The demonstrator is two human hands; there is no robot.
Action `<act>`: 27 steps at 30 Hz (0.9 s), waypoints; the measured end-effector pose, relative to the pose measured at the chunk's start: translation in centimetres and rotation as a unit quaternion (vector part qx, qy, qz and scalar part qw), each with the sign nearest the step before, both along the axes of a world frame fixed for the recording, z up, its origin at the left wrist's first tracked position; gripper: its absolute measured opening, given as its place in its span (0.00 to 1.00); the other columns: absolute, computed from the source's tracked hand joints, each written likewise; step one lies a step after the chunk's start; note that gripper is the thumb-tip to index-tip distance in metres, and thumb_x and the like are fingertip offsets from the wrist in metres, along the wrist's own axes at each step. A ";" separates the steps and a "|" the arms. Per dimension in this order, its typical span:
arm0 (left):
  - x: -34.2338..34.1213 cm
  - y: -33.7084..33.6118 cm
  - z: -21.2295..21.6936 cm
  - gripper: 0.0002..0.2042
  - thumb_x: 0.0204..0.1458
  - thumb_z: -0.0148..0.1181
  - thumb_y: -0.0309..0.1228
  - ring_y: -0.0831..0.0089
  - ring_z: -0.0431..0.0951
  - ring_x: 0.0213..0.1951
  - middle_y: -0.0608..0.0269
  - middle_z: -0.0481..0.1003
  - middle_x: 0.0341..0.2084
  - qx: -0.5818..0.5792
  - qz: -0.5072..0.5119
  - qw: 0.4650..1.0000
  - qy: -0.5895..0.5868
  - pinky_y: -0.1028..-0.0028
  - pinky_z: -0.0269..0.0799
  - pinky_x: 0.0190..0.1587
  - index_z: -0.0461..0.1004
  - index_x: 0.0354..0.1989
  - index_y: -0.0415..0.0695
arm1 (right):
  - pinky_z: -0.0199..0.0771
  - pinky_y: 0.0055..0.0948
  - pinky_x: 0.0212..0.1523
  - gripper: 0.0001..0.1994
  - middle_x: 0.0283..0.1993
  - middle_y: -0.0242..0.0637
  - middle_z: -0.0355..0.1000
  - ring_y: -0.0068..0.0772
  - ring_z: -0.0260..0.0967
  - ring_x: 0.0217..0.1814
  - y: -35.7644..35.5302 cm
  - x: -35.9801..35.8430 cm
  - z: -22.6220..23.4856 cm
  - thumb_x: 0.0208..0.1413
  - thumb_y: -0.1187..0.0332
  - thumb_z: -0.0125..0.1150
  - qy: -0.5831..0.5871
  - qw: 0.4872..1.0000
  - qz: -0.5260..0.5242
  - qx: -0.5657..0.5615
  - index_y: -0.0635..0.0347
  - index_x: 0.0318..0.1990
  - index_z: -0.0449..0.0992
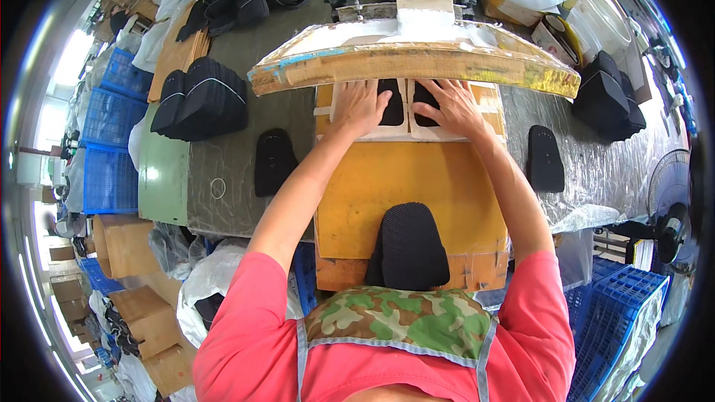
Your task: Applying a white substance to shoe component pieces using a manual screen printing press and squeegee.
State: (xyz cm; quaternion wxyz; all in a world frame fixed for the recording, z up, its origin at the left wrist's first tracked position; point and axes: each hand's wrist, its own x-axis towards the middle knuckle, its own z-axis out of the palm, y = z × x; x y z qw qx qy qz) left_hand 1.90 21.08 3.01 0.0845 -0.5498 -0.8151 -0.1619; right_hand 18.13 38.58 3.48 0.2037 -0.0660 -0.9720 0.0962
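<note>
Flat on a white template, my left hand rests with fingers stretched, its thumb on a black insole-shaped piece. My right hand lies alike, thumb and fingers over a second black piece. Both hands' fingertips reach toward the underside of a tilted wooden frame with white residue, which hides part of the template. The template sits at the far end of a yellow-orange board. Close to my apron, a few black textured insole pieces overlap on the board's near end.
Single black pieces lie left and right of the board. Banded black stacks stand at left and right. A fan and blue crates are at right; more blue crates stand at left.
</note>
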 end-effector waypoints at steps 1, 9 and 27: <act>0.3 0.1 0.0 0.31 0.60 0.47 0.43 0.47 0.48 0.69 0.42 0.53 0.66 0.003 0.008 1.000 -0.003 0.53 0.42 0.69 0.51 0.67 0.36 | 0.46 0.50 0.68 0.36 0.63 0.45 0.63 0.50 0.55 0.68 0.0 0.0 0.0 0.53 0.35 0.53 -0.026 0.999 -0.011 -0.029 0.46 0.64 0.66; 0.6 0.7 2.0 0.31 0.62 0.45 0.43 0.50 0.48 0.69 0.43 0.55 0.66 -0.063 0.000 0.998 -0.028 0.53 0.39 0.69 0.51 0.68 0.37 | 0.45 0.49 0.68 0.35 0.65 0.45 0.62 0.48 0.54 0.69 0.2 0.2 -0.5 0.55 0.37 0.52 -0.009 0.998 -0.042 -0.038 0.49 0.64 0.66; -1.3 -0.6 0.6 0.27 0.64 0.42 0.43 0.51 0.48 0.69 0.50 0.53 0.68 -0.039 -0.052 0.998 -0.009 0.55 0.43 0.69 0.55 0.68 0.42 | 0.47 0.48 0.67 0.31 0.64 0.49 0.62 0.49 0.54 0.69 0.9 0.0 -0.7 0.60 0.44 0.51 -0.011 0.998 -0.060 -0.016 0.52 0.64 0.64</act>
